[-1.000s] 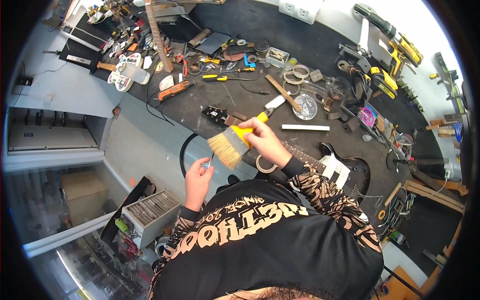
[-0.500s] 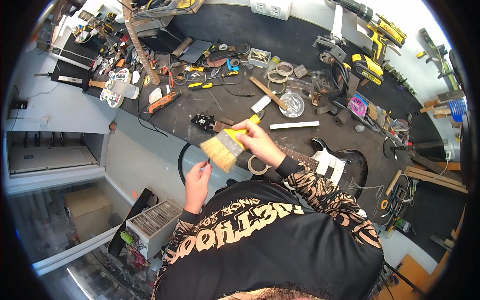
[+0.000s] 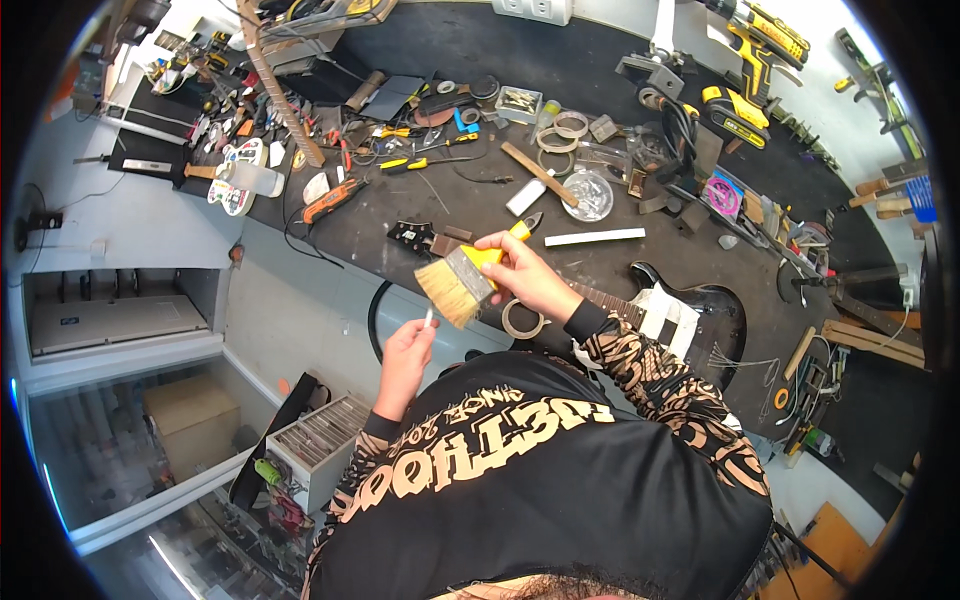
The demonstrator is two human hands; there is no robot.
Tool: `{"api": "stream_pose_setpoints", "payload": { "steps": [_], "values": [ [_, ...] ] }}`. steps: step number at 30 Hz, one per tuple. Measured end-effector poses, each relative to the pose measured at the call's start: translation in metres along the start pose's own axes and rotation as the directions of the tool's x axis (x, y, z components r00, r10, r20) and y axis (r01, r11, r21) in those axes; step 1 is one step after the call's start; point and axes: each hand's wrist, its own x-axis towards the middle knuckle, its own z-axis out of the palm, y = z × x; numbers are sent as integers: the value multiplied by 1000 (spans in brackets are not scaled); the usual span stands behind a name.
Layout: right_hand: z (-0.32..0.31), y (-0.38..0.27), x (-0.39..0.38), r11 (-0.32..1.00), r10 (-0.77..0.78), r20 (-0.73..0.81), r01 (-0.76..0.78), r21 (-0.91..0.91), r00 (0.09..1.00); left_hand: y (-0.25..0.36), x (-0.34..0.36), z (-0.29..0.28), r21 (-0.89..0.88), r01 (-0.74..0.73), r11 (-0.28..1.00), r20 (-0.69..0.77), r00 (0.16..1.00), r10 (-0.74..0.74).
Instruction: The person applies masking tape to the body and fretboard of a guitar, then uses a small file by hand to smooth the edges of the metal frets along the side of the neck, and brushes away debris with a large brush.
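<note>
My right hand [image 3: 525, 277] grips a wide flat paintbrush [image 3: 462, 278] by its yellow handle, its pale bristles slanting down to the left. Just below the bristles, my left hand [image 3: 405, 358] pinches a small slim piece [image 3: 429, 316] between thumb and fingers; one side looks whitish, but it is too small to name. The bristles are close to this piece; whether they touch it I cannot tell. Beyond the brush on the bench lies the black headstock [image 3: 410, 236] of an electric guitar. Its dark body [image 3: 715, 318] lies to the right of my right forearm.
The dark workbench [image 3: 390, 210] holds a white strip [image 3: 594, 238], a tape roll [image 3: 522, 320], a clear round dish [image 3: 588, 194], an orange rotary tool [image 3: 334, 202] and pliers [image 3: 524, 226]. A drawer box [image 3: 318, 445] stands at lower left.
The small piece in my left hand has turned from a dark side to a whitish one. Both hands and the brush sit slightly farther right in the picture, as does much of the bench.
</note>
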Motion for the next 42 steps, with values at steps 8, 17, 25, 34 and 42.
{"api": "stream_pose_setpoints", "payload": {
  "steps": [8, 17, 25, 34, 42],
  "values": [
    [-70, 37, 41, 981, -128, -453, 44, -191, 882, 24, -14, 3, 17, -101, 995, 92, 991, 99],
    [-130, 53, 42, 828, -302, -396, 33, -560, 867, 19, -12, 6, 35, -105, 994, 196, 976, 96],
    [-33, 54, -122, 934, -213, -480, 34, -354, 851, 10, 2, 15, 50, -153, 987, 411, 904, 120],
    [67, 233, -331, 873, -179, -812, -291, -391, 556, -35, -18, 44, 151, -172, 973, 806, 592, -20],
    [185, 473, -490, 748, 235, -920, -663, -34, 312, -87, -79, 73, 251, -256, 934, 950, 253, -186]
  ]
}}
